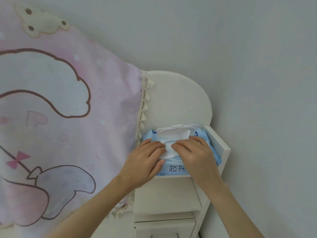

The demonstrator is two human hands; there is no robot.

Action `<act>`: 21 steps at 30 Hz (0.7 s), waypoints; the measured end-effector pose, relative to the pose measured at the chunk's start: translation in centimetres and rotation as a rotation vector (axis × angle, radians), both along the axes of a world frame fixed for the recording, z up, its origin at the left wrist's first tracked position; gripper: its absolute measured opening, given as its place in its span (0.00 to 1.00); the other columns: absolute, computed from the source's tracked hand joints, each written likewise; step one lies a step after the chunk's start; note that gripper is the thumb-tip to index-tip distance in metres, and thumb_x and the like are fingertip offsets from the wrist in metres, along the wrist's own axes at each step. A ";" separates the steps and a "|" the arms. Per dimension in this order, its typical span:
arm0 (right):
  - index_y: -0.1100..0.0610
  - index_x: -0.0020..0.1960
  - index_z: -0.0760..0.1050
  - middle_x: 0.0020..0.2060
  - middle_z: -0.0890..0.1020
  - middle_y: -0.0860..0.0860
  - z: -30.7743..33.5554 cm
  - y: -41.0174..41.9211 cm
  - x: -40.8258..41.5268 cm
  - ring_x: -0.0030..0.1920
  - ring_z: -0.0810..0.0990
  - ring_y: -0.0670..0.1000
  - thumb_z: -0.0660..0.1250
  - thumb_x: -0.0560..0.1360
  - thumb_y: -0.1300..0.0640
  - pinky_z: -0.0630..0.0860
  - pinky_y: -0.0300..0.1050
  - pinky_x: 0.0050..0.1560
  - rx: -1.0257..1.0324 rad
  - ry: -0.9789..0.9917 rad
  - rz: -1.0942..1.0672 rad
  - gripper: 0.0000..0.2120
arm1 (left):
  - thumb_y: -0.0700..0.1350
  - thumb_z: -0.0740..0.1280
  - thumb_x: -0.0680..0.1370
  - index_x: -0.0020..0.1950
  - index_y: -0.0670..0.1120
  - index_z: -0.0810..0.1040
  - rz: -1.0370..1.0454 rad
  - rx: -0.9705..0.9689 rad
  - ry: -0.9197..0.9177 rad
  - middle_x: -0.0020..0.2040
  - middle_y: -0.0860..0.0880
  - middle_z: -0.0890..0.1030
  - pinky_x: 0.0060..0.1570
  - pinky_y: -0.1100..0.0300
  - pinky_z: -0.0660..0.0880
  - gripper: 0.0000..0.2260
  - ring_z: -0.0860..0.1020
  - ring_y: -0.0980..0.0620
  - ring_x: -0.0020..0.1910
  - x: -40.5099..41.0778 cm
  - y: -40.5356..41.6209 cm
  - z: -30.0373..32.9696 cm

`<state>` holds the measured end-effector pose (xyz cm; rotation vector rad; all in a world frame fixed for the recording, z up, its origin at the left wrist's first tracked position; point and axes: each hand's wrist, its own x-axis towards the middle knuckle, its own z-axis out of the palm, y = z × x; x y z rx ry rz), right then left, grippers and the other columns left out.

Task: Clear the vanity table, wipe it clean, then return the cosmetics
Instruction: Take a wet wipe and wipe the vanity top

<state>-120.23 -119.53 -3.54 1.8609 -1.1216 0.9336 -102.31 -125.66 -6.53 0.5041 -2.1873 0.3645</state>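
Surface: a white shelf unit (221, 146) with a rounded back panel rising toward 12 o'clock; one raised side wall stands at 3 o'clock of the pack.
Room: plain pale grey wall (223, 40) fills the upper and right parts of the view.
Cloth: a pink cartoon-print cover (60, 109) with a tasselled cream edge hangs at 9 o'clock of the shelf, touching its left side.
Below: at 6 o'clock a lower white ledge and a drawer front (164, 227) (only its top edge shows).
Pack: one blue wet-wipe pack (175, 168) lies on the shelf, its white flip lid (173, 133) standing open toward 12 o'clock.
Writing: dark blue Chinese characters "超纯" on the pack's front; the rest is hidden by the hands.
Wipe: one white wipe (169, 151) sticks out of the opening, between the two hands.
Left hand: left hand (145, 160) rests on the pack, fingertips curled onto the wipe, thumb against the pack's front.
Right hand: right hand (193, 152) lies over the pack's right half, fingertips pinching the wipe.
Count: two hands, one pack, one wipe, one lid.
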 end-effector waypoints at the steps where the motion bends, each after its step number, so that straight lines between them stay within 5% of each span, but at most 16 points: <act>1: 0.59 0.42 0.81 0.38 0.83 0.52 -0.1 0.2 0.0 0.38 0.80 0.52 0.71 0.66 0.69 0.72 0.44 0.49 -0.037 0.009 0.003 0.07 | 0.50 0.50 0.82 0.53 0.43 0.75 0.002 -0.007 0.002 0.53 0.46 0.81 0.63 0.53 0.68 0.17 0.75 0.50 0.56 0.0 0.0 0.0; 8: 0.63 0.47 0.79 0.41 0.83 0.57 0.8 0.1 0.3 0.40 0.81 0.55 0.66 0.72 0.70 0.78 0.49 0.39 -0.246 -0.137 0.108 0.06 | 0.50 0.51 0.82 0.55 0.44 0.71 0.004 0.008 0.015 0.54 0.46 0.81 0.65 0.54 0.66 0.14 0.75 0.51 0.57 0.1 -0.1 0.0; 17: 0.61 0.51 0.74 0.42 0.81 0.58 3.6 3.6 0.7 0.43 0.76 0.52 0.64 0.74 0.71 0.75 0.43 0.44 -0.297 -0.257 0.271 0.09 | 0.48 0.49 0.82 0.48 0.40 0.74 0.023 0.037 0.025 0.46 0.43 0.80 0.63 0.53 0.68 0.17 0.74 0.48 0.48 0.1 0.4 0.3; 21: 0.63 0.52 0.74 0.43 0.79 0.53 3.3 7.2 0.7 0.44 0.77 0.52 0.61 0.77 0.67 0.74 0.38 0.48 -0.297 -0.307 0.317 0.06 | 0.50 0.47 0.82 0.58 0.38 0.74 0.002 0.123 0.000 0.57 0.40 0.79 0.66 0.52 0.63 0.22 0.72 0.47 0.59 0.4 0.8 0.5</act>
